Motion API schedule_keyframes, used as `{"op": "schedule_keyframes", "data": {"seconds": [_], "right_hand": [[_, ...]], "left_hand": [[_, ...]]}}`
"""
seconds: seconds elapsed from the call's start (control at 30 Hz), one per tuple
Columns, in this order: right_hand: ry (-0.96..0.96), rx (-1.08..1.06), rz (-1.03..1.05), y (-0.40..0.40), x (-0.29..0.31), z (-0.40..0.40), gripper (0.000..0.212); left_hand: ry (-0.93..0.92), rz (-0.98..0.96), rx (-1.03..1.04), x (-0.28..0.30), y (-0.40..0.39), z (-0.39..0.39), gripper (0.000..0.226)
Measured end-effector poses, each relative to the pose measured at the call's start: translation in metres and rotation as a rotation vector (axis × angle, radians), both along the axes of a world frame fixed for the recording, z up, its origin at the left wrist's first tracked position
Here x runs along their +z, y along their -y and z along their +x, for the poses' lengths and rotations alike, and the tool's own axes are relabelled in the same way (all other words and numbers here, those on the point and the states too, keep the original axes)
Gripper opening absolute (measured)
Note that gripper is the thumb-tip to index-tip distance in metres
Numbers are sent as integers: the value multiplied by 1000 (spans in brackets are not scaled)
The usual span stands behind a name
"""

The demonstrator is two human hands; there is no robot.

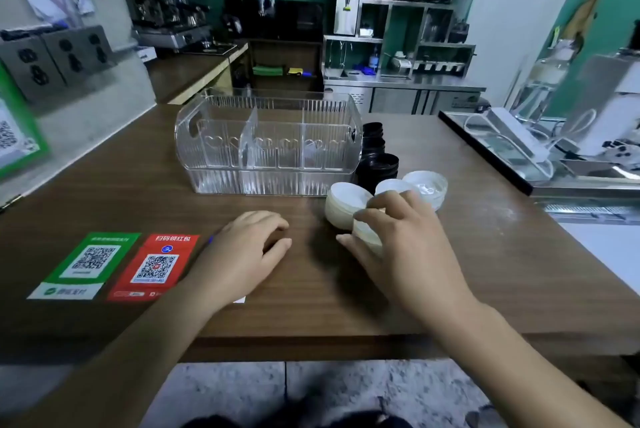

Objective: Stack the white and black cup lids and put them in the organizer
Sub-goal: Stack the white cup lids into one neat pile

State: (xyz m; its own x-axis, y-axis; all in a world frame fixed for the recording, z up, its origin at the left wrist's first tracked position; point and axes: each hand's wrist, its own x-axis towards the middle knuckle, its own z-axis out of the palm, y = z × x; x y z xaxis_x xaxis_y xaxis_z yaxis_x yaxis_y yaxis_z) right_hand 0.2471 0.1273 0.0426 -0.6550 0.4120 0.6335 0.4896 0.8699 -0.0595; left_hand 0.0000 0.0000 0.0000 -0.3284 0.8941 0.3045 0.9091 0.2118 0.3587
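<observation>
Desk [138, 185]: brown wood grain, matt. Organizer [270, 137]: clear ribbed plastic, glossy. White lids [346, 202]: thin matt plastic. Black lids [377, 164]: slightly glossy plastic. QR stickers [117, 265]: smooth printed paper. Floor [329, 386]: rough speckled stone.

Single head view, facing forward and down, close over counter [311, 289]
</observation>
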Motion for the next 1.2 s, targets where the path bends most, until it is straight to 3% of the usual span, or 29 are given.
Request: {"op": "schedule_keyframes", "data": {"seconds": [0.1,0.3,0.4,0.53,0.63,0.7,0.77,0.87,1.0,1.1,1.2], "right_hand": [[-16,-77,14,-16,-13,12,41],[-86,-22,-51,-19,-21,14,32],[-134,-25,-195,-19,-22,15,15],[-218,8,-412,-24,-21,23,14],[-273,52,-395,-26,-11,29,9],[-341,87,-394,-23,1,31,8],[-456,152,-536,-14,12,30,12],[-607,304,-937,4,18,16,21],[-770,438,-1593,29,13,-6,33],[-763,466,-1723,33,2,-14,34],[-715,446,-1608,33,-11,-17,19]], "left_hand": [[6,7,-11,0,0,-3,35],[15,37,-17,-4,-3,-5,30],[20,64,-27,-4,-2,-5,26],[67,111,-68,-2,0,-6,18],[113,179,-132,6,5,7,30],[210,230,-160,14,7,25,50],[318,283,-226,19,8,43,77],[528,342,-331,25,8,60,105],[676,375,-369,26,11,60,100],[628,395,-311,16,15,44,82],[598,358,-317,8,21,34,79]]}}
